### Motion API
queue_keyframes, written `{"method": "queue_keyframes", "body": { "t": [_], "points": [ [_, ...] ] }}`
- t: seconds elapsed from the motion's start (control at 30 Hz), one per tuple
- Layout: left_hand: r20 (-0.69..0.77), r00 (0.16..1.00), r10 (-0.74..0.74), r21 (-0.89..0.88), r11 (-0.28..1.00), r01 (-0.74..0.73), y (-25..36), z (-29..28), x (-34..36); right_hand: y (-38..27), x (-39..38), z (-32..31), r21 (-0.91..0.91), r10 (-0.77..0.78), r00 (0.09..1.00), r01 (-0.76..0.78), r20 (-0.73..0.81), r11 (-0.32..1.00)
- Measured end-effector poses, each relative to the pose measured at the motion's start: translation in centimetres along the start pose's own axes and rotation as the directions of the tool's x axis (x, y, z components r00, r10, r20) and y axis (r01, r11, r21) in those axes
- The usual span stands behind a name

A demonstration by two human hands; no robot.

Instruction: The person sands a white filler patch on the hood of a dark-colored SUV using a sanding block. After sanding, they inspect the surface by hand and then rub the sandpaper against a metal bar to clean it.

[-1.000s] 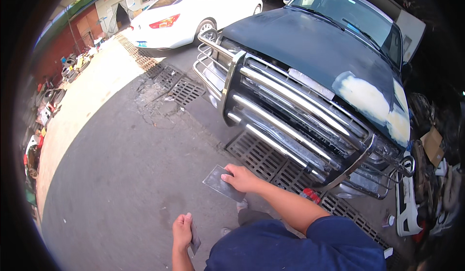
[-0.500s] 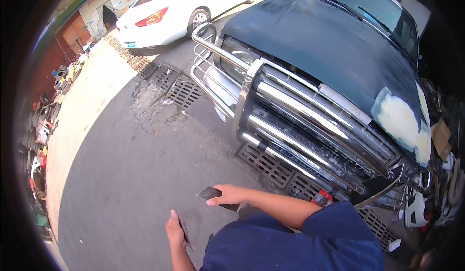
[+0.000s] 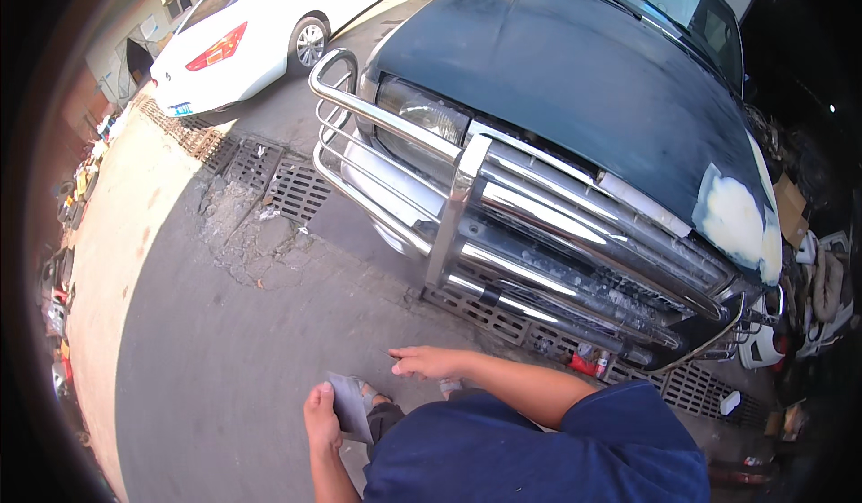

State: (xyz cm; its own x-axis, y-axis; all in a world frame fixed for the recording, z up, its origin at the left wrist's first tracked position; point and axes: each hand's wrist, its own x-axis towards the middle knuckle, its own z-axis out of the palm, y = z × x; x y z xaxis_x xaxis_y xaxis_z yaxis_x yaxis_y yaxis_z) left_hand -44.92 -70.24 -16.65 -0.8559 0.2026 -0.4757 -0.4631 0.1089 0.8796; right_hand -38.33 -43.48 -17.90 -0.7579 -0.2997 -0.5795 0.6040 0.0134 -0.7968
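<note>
My left hand [image 3: 321,415] grips a thin grey rectangular sheet, seemingly sandpaper [image 3: 350,406], with the thumb on top. To its right, my right hand [image 3: 433,362] is held palm down, fingers pointing left, thumb beneath. Only a dark tip shows at its fingertips; the dark flat piece it held, also like sandpaper, is otherwise hidden, edge-on or under the hand. Both hands are in front of my body, above the pavement. Ahead stands a dark blue-green vehicle with a matt hood [image 3: 539,54] and a pale filler patch [image 3: 729,220] on its front corner.
A chrome bull bar [image 3: 462,202] juts from the vehicle's front. Drain grates [image 3: 301,190] run across the ground beneath it. A white car [image 3: 256,31] stands at the far left. A red package [image 3: 588,359] lies by the bumper; assorted parts [image 3: 826,278] are piled at right.
The view has shifted right. The left hand's sheet has turned from edge-on to showing its grey face. The right hand's dark piece has turned almost out of sight.
</note>
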Motion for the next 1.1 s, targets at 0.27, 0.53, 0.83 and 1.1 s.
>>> {"method": "queue_keyframes", "body": {
  "t": [0.27, 0.53, 0.83, 1.1],
  "points": [
    [0.444, 0.896, 0.002, -0.162, 0.984, 0.078, 6.0, -4.6, 11.9, -7.0, 7.7, 2.1, 0.534, -0.157, 0.956, 0.27, -0.249, 0.801],
    [0.723, 0.69, -0.027, -0.141, 0.973, 0.185, 13.6, -2.9, 18.5, -14.9, 11.4, 3.7, -0.231, -0.314, 0.746, 0.217, -0.587, 0.948],
    [0.736, 0.672, 0.077, -0.194, 0.976, 0.101, 18.5, 1.9, 23.9, -20.6, 1.1, -5.7, -0.36, -0.467, 0.407, 0.313, -0.785, 0.879],
    [0.801, 0.587, 0.123, -0.208, 0.975, 0.079, 21.2, 7.7, 24.0, -22.4, 6.1, -8.3, -0.651, -0.749, 0.205, 0.386, -0.63, 0.653]
  ]
}}
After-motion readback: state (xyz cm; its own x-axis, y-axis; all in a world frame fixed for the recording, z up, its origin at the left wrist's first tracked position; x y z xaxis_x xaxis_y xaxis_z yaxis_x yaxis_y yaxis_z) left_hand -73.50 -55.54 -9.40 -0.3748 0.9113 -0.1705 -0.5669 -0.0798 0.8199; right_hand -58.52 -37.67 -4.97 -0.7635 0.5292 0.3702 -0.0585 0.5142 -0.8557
